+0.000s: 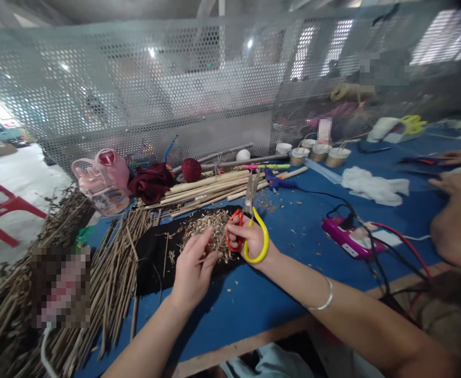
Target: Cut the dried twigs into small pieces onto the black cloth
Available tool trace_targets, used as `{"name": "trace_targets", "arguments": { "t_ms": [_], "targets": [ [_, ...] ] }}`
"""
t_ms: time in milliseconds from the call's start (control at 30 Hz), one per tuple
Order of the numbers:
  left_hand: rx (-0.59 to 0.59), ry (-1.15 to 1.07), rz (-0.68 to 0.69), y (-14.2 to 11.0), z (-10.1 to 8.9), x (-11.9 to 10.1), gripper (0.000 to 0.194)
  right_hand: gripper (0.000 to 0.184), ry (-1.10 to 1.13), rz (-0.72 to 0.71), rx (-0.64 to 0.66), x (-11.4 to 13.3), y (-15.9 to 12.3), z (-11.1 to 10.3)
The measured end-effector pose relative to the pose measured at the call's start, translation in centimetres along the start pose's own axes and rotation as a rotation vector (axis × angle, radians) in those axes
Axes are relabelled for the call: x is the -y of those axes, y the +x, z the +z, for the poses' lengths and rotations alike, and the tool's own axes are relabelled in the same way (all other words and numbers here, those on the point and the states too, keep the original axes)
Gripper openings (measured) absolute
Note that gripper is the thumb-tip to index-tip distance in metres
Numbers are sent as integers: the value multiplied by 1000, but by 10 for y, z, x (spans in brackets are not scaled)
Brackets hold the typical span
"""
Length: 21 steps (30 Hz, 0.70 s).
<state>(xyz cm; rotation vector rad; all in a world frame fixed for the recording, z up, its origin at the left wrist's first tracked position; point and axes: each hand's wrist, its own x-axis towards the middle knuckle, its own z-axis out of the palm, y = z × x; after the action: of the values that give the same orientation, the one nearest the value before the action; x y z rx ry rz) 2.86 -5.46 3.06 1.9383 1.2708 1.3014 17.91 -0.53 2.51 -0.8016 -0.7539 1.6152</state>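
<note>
A pair of scissors point(249, 198) with one red and one yellow handle is in my right hand point(253, 237). Fingers pass through the red loop, and the blades point away from me. Beside it, my left hand point(194, 265) hovers at the near side of a heap of chopped dry stem pieces point(204, 223), fingers and thumb apart. Whether a tiny piece lies between them is hard to see. The heap rests on a black cloth point(148, 265) on the blue table point(230, 331). Long dry stalks point(112, 286) lie to the left of the cloth.
Pale sticks point(202, 186), a blue glue gun point(279, 182) and a dark red yarn ball point(191, 170) lie behind. A pink power strip point(352, 239) with cables sits right, near white gloves point(374, 186), paper cups point(338, 156) and another person's arm point(456, 220). A perforated screen point(136, 94) borders the back.
</note>
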Motion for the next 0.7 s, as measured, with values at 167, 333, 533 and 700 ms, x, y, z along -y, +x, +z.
{"name": "trace_targets", "arguments": {
  "t_ms": [167,333,533,700],
  "targets": [
    [-65,-147,-46,-5,1,-8,20,39,-291,42,104,-2,-10,3],
    [-63,-427,-391,-1,3,-4,31,46,-1008,-205,273,13,-9,-14],
    [18,-433,-461,-1,7,0,29,45,-1306,-149,495,26,-16,-18],
    [-70,-469,-583,3,6,3,41,45,-1274,-185,406,28,-14,-18]
  ]
}}
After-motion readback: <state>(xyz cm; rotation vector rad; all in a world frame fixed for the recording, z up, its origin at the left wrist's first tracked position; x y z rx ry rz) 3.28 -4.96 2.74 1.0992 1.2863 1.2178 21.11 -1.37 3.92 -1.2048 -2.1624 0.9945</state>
